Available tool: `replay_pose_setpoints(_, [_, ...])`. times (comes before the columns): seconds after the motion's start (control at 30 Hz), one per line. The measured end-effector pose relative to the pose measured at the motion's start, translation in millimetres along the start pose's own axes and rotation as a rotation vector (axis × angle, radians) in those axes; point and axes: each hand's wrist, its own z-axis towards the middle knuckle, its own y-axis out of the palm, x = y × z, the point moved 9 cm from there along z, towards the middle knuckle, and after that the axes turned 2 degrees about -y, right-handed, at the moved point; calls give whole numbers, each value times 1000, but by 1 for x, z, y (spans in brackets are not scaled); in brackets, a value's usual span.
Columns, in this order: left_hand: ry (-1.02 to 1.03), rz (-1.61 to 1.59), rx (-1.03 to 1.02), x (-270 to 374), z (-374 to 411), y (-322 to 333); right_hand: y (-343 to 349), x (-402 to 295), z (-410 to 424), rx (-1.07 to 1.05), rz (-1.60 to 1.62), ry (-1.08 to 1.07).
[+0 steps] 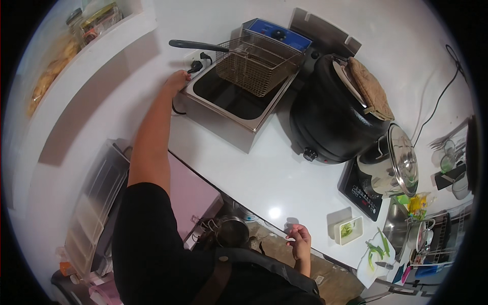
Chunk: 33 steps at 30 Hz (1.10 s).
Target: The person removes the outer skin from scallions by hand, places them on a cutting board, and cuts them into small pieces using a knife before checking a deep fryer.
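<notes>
My left hand (178, 82) reaches to the wall at the fryer's left corner, its fingertips at the cord end of a black power plug (196, 66) in a wall outlet (188, 58); whether they grip it is hard to tell. Beside it stands a stainless steel electric deep fryer (217, 127) with a blue control panel (280, 32). A wire fry basket (248, 72) with a dark handle rests tilted over its well. My right hand (300, 241) hovers by the counter's front edge, fingers curled loosely, with nothing in it.
A black soup kettle (331, 110) with an oven mitt (368, 87) stands right of the fryer. Beyond are a lidded steel pot (381, 164) on an induction cooker (360, 190), a small tub of chopped greens (349, 230), and a knife (384, 265) on a white cutting board (368, 268).
</notes>
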Motion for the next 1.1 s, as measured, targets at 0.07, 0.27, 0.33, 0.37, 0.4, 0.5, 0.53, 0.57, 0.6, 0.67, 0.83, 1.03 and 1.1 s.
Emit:
replay_pose_setpoints(0.07, [44,15,14,8,0,6,-1,0,-1,20,-3,0])
replay_pose_setpoints(0.27, [112,26,106,6,6,8,4,-2,2,-5,1,4])
replay_pose_setpoints(0.33, [67,23,105,13,3,40,-3,-5,-1,50,-37,8])
replay_pose_setpoints(0.37, [198,74,107,11,8,22,3,-5,2,19,-41,17])
replay_pose_setpoints(0.4, [326,165,137,1,14,-24,17,-1,8,-57,-7,29])
replay_pose_setpoints(0.5, [561,1150,-45,31,14,49,8,-5,8,1,7,12])
replay_pose_setpoints(0.53, [565,1660,-102,33,7,51,11,-4,10,-11,19,16])
replay_pose_setpoints(0.57, [348,1498,34,29,22,23,13,-2,11,-27,33,20])
replay_pose_setpoints(0.6, [229,1387,44,35,15,28,10,-3,11,-14,31,12])
replay_pose_setpoints(0.67, [-19,1097,130,58,-12,44,-1,-3,8,29,27,-9])
replay_pose_setpoints(0.83, [-38,1089,208,79,-19,21,2,4,9,-19,59,17])
replay_pose_setpoints(1.03, [-53,1064,248,79,-13,17,-2,0,9,-9,62,29])
replay_pose_setpoints(1.1, [-72,1061,246,86,-11,17,-2,-3,10,9,33,7])
